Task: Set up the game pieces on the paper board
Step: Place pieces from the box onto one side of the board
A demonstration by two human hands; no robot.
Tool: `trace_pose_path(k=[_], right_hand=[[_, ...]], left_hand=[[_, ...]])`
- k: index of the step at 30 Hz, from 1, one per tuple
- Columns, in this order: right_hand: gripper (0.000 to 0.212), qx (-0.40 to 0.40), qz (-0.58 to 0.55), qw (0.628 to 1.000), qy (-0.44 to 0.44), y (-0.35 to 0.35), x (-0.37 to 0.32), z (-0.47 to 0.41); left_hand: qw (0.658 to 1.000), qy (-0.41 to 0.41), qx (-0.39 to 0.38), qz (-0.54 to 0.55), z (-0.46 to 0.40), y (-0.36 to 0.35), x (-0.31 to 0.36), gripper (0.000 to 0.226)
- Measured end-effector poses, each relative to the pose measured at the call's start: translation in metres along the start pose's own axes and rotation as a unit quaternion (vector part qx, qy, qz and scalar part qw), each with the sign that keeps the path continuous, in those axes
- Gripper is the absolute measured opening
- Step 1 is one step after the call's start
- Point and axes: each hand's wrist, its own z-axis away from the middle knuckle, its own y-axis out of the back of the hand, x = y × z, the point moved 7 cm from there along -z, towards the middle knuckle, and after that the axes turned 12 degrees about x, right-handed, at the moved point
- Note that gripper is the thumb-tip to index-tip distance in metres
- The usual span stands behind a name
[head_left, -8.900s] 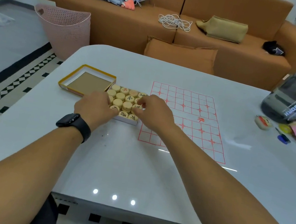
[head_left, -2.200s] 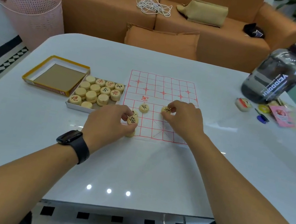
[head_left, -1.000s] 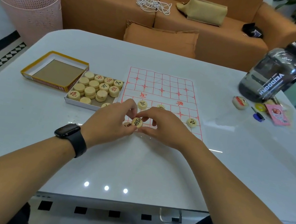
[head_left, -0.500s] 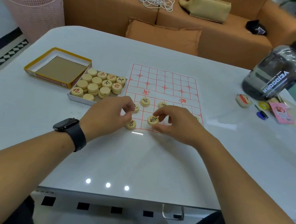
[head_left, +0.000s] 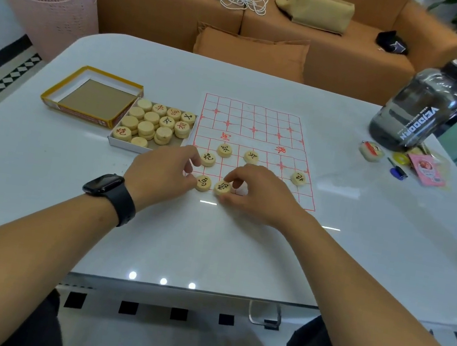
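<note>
Discs of pale wood, small, thick and flat-faced, each stamped with a black or red character. Likely light, stiff and hard, smooth on the faces; best pinched across the rim between thumb and fingertips, or slid flat.

Right hand (head_left: 259, 195): narrow grip, thumb and fingertips closed on the rim of one black-marked xiangqi piece (head_left: 222, 187) lying flat on the near row of the paper board (head_left: 262, 124). Left hand (head_left: 161, 174): grip likewise narrow, fingertips touching a second black-marked piece (head_left: 203, 183) just left of the right grip; held or merely nudged, cannot tell.

Beyond the two grips, three more pieces flat on grid points: one (head_left: 208, 159) just beyond the left grip, two (head_left: 224, 150) (head_left: 251, 156) farther out near the river line. Well right of the right grip, a sixth (head_left: 298, 178) near the board's edge.

Board: thin white sheet with red grid, probably flimsy and quick to slide or wrinkle on the glossy white counter (head_left: 239, 249); worth setting pieces straight down, not dragging.

Left of the left grip and farther out, shallow white box tray (head_left: 124, 143) of remaining pieces (head_left: 151, 126), stacked in part; beside it the yellow-rimmed cardboard lid (head_left: 93, 94). Far right of the grips, dark translucent water jug (head_left: 416, 113), apparently no part of the task.
</note>
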Motion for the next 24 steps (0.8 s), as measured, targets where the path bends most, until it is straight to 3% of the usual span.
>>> trace_pose_path(k=[10, 15, 18, 24], right_hand=[[0.038, -0.015, 0.001, 0.999, -0.038, -0.006, 0.004, -0.005], [0.055, -0.037, -0.021, 0.998, -0.053, -0.002, 0.011, -0.008], [0.044, 0.019, -0.079, 0.993, -0.081, 0.025, 0.029, -0.014], [0.028, 0.13, 0.025, 0.986, -0.098, 0.055, 0.06, -0.017]], left_hand=[[1.0, 0.017, -0.011, -0.008, -0.004, -0.003, -0.004, 0.024], [1.0, 0.018, -0.009, -0.011, -0.006, -0.006, -0.004, 0.022], [1.0, 0.016, -0.008, -0.005, -0.007, -0.005, -0.005, 0.023], [1.0, 0.017, -0.003, 0.004, -0.011, -0.003, -0.005, 0.022]])
